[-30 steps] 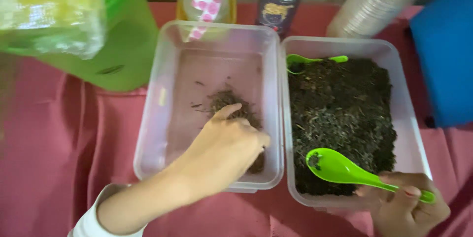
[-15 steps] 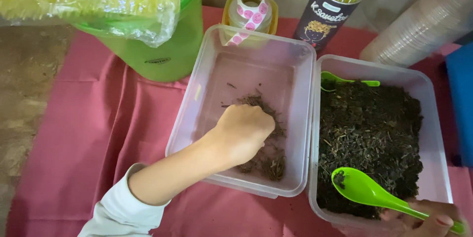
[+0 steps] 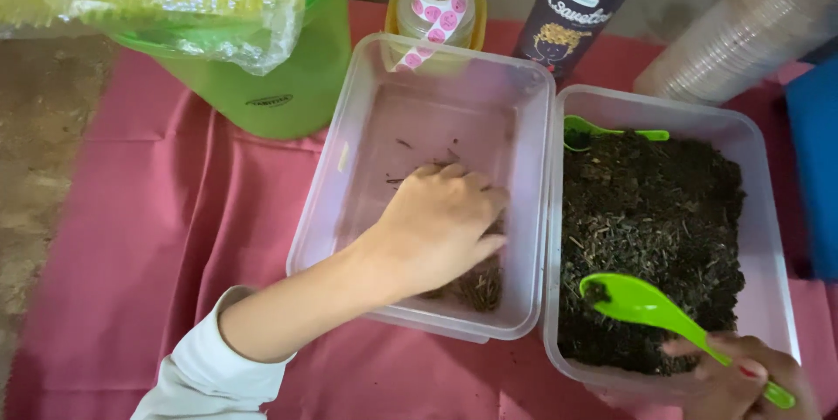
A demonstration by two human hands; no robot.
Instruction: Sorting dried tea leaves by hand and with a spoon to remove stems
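left hand [image 3: 441,223] covers loose tea [image 3: 478,285]; right hand [image 3: 742,376] grips spoon [image 3: 650,306]

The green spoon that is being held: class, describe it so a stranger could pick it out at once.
Find the two clear plastic tubs on the pink cloth; take the right tub, full of dark soil. The held spoon hovers over its near end, gripped by the right hand. The other green spoon lies untouched at the far end.

Dark cylindrical tube [image 3: 583,14] — yellow-white label — behind the tubs, beside pink sticker roll [image 3: 434,1].
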